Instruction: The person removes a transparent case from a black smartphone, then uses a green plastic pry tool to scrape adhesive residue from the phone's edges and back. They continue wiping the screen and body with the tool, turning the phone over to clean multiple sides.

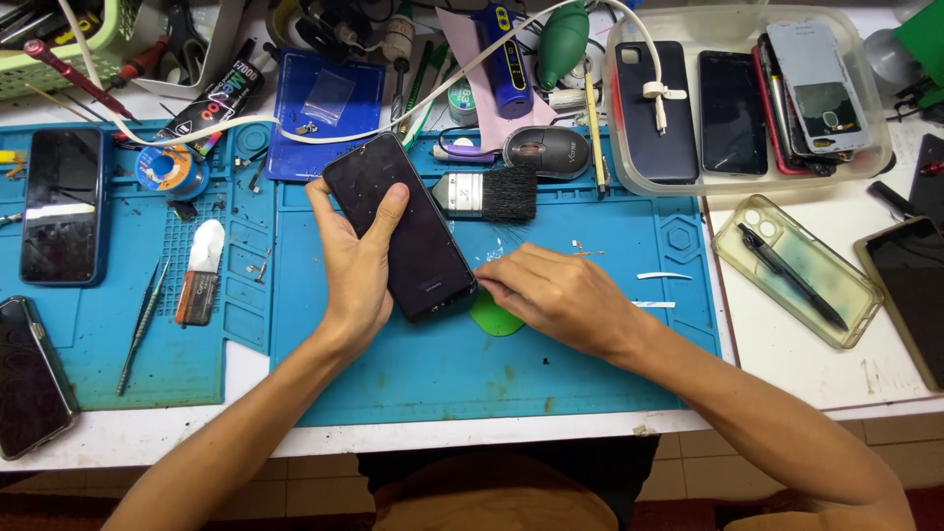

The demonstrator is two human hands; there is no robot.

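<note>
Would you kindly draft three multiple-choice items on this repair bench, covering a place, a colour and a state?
1. Where does the brush lie?
A. on the blue mat
B. in the clear tray
C. on the floor

2. What colour is the flat pick under the right hand?
A. red
B. green
C. white

3. How is the dark phone held?
A. lying untouched
B. gripped by the left hand
C. boxed

Answers: 1 A, it rests on the mat beside the phone; 2 B, green shows below the fingers; 3 B, thumb and fingers wrap it.

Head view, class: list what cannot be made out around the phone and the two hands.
- Right hand fingertips: curled under, so its grip is hidden.
- Green pick: mostly covered by that hand.
- Phone back: hidden by the left hand.
- Bits on the blue mat: too small.
</note>
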